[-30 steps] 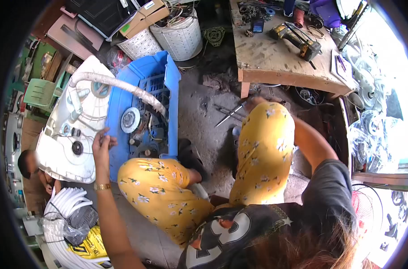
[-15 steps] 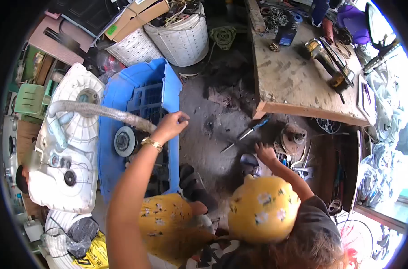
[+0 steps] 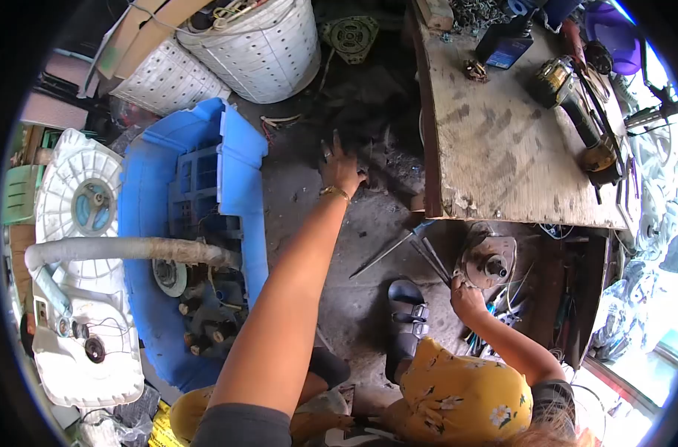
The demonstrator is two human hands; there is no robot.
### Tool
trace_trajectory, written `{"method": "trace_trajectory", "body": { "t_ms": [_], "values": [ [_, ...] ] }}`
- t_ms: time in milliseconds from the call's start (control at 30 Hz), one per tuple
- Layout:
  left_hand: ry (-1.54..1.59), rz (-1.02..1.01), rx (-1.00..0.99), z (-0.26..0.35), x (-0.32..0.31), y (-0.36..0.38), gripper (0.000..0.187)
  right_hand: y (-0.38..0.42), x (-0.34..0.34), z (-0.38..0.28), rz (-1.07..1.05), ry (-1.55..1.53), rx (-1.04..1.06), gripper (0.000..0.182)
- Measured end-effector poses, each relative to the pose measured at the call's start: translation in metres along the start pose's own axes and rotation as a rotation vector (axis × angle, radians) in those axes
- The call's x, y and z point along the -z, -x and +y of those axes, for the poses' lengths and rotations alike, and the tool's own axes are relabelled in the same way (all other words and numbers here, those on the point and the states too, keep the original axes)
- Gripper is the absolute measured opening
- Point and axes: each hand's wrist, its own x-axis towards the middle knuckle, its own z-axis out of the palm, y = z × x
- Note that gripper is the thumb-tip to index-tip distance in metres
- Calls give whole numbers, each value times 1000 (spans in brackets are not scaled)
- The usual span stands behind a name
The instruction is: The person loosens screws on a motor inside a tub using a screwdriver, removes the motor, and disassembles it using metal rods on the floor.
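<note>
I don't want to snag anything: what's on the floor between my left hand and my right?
The head view shows a blue-handled screwdriver and, closer to your right hand, some slim metal pieces.

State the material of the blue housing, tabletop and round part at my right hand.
Blue housing: likely molded plastic, smooth and evenly colored. Tabletop: bare-looking wood, worn, with grain showing. Round part: probably metal, dull, its brownish discoloration suggesting rust or grime.
</note>
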Motion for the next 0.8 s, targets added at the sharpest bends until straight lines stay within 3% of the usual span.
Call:
{"method": "trace_trajectory", "body": {
  "t_ms": [100, 133, 167, 233, 267, 300, 333, 367, 400, 433, 467, 500, 533, 600, 633, 667, 700, 733, 800],
  "values": [
    [120, -81, -9, -14, -25, -11, 38, 1, -10, 4, -77, -15, -47, 22],
    [333, -191, 63, -23, -31, -18, 36, -1, 8, 0, -279, -68, -136, 28],
    [547, -300, 138, -29, -27, -21, 33, 4, 12, -3, -283, -53, -109, 30],
    [1014, -270, 511, -39, 3, -34, 43, 15, 18, -12, -285, -18, -51, 35],
    [1243, -247, 697, -46, 18, -38, 49, 11, 52, -30, -403, -18, 0, 43],
    [1347, -79, 765, -83, -32, -30, 59, 4, 76, -44, -364, -55, 99, 41],
    [1144, 20, 688, -85, 1, -37, 65, -7, 87, -56, -300, -139, 209, 33],
    [1275, 42, 607, -81, 43, -41, 59, -20, 80, -66, -95, -166, 295, 25],
    [1404, 68, 522, -77, 80, -39, 54, -39, 87, -77, -37, -169, 359, 27],
    [1187, 35, 664, -88, 100, -31, 49, -62, 85, -84, 143, -95, 441, 31],
    [1272, 100, 527, -80, 132, -26, 40, -83, 74, -87, 324, -21, 519, 35],
    [1258, 79, 461, -75, 165, -18, 32, -104, 57, -84, 338, 13, 550, 38],
    [1250, 125, 561, -70, 178, -3, 22, -124, 37, -80, 351, 46, 580, 41],
    [1394, -201, 496, -71, 212, 32, 29, -137, 26, -72, 280, 131, 603, 44],
    [1453, -413, 430, -65, 231, 47, 24, -140, 26, -67, 200, 185, 599, 45],
    [1442, -542, 523, -42, 252, 61, 21, -141, 26, -61, 118, 240, 596, 46],
    [1264, -853, 565, -33, 256, 79, 20, -139, 26, -53, 103, 259, 571, 45],
    [995, -984, 436, -15, 250, 101, 20, -135, 24, -44, 85, 277, 546, 44],
    [833, -1212, 181, 18, 252, 131, 24, -123, 43, -34, -9, 346, 489, 41]
  ]
}}
